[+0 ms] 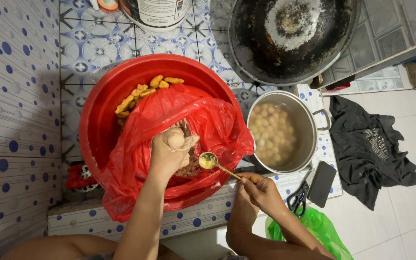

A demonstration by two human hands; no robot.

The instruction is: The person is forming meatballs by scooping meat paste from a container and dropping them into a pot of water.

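Left hand (169, 153) is clenched around a lump of pale paste, with a rounded ball (175, 139) squeezed out at the top of the fist between thumb and forefinger; right hand (261, 188) is closed in a pinch on the handle end of a gold-coloured spoon (217, 165), whose bowl is held just right of the left fist, near the ball but not seen touching it. The rest of the paste is seen under the left hand, inside a red plastic bag (208, 125) laid in a red basin (102, 101). Yellow fried pieces (143, 90) are piled beyond the left hand at the basin's far side. A steel pot (304, 126) of cloudy water with pale balls floating in it is placed just beyond the right hand; a blackened wok (290, 36) is farther off. Scissors (297, 200) and a dark phone (321, 184) lie right of the right hand at the counter edge. Risks judged: the ball could be dropped into the gap between basin and pot if scooped carelessly, since paste looks soft and sticky; water could be splashed onto the phone if the ball is released from height; the loose bag edge could be dragged by the fist; whether the pot is hot cannot be told.
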